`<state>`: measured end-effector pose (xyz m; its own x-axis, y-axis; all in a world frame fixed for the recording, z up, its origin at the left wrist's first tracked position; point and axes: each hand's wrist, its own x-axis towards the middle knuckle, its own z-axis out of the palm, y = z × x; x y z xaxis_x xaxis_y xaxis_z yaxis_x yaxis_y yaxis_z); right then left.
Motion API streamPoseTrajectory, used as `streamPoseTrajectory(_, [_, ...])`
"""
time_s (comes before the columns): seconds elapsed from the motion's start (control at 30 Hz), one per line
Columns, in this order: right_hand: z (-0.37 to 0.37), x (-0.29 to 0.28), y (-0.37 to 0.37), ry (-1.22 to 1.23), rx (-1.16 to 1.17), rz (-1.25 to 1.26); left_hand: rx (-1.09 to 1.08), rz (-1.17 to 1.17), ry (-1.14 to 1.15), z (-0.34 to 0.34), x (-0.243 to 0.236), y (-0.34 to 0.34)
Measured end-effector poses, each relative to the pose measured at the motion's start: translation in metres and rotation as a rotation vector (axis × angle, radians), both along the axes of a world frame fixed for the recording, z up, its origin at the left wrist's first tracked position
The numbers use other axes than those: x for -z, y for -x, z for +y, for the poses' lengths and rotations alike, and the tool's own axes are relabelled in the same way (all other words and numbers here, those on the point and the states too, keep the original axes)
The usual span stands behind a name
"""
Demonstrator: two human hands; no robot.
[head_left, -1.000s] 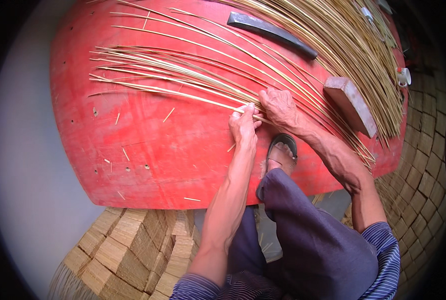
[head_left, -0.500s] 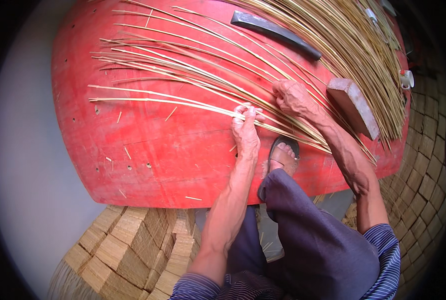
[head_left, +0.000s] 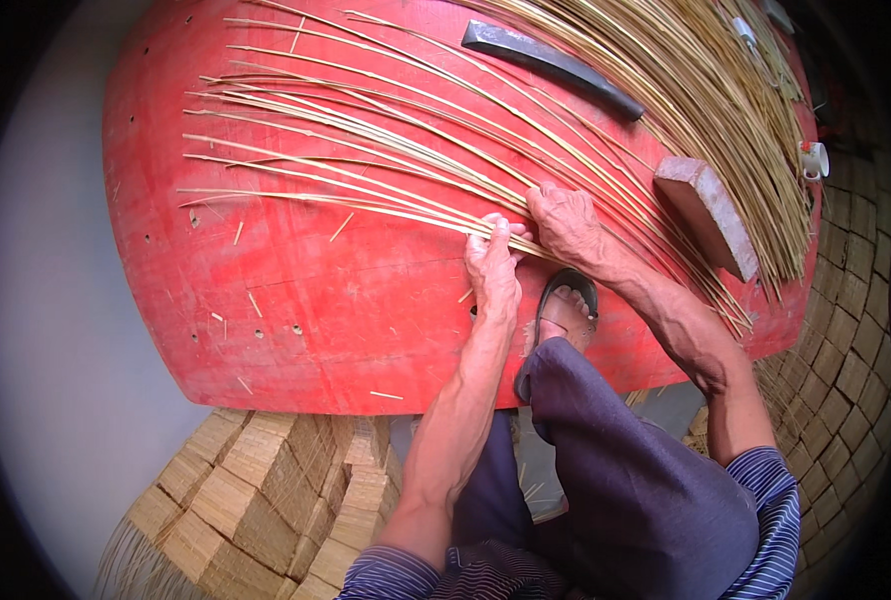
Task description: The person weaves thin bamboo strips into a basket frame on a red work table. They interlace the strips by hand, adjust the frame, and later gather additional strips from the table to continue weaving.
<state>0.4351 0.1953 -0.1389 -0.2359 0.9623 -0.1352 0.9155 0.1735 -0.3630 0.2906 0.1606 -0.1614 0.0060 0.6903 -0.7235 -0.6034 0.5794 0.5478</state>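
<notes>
My left hand point(head_left: 494, 262) is closed on a few thin, pale bamboo strips point(head_left: 351, 193), pinched between thumb and fingers. From there the strips fan out to the left, low over the red board. Right beside it, my right hand point(head_left: 569, 225) is curled, with its fingertips closed on the strips just beyond the left thumb; exactly how many it grips is hidden. Further loose bamboo strips point(head_left: 406, 78) lie spread across the board beyond both hands, some passing behind the right hand and forearm.
A large red board point(head_left: 266, 260) carries everything. At the far right, a brick point(head_left: 706, 215) and a dark metal bar point(head_left: 556, 70) lie beside a thick bundle of strips point(head_left: 706, 100). My sandalled foot point(head_left: 568, 310) rests on the board. A white mug point(head_left: 814, 160) and stacked straw-coloured blocks point(head_left: 256, 470) stand around it.
My right hand has moved left and nearer, up against the left hand. More strips now converge at the left hand, and their left ends have shifted. The left hand stays nearly in place.
</notes>
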Motion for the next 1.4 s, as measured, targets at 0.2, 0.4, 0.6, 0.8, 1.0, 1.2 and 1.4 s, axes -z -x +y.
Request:
streamPoseTrajectory(0.2, [0.019,0.009,-0.014,0.303,0.082,0.129,0.081,0.055,0.093,0.009,0.002,0.004])
streamPoseTrajectory(0.4, [0.033,-0.022,-0.034,0.601,0.17,0.447,0.037,-0.07,0.01,0.011,-0.006,0.0])
streamPoseTrajectory(0.6, [0.035,-0.046,-0.033,0.552,0.231,0.462,0.074,0.008,0.016,0.006,-0.003,0.004])
streamPoseTrajectory(0.8, [0.011,-0.021,-0.006,0.191,0.048,0.105,0.053,0.044,0.077,0.002,-0.006,0.001])
streamPoseTrajectory(1.0, [0.007,-0.003,-0.002,0.193,0.04,0.094,0.015,0.028,0.071,0.002,-0.006,0.003])
streamPoseTrajectory(1.2, [0.038,-0.025,-0.041,0.667,0.178,0.507,0.017,-0.086,0.004,0.02,-0.021,-0.003])
streamPoseTrajectory(1.4, [0.055,-0.068,-0.063,0.742,0.147,0.753,0.04,-0.229,-0.165,0.032,-0.035,-0.007])
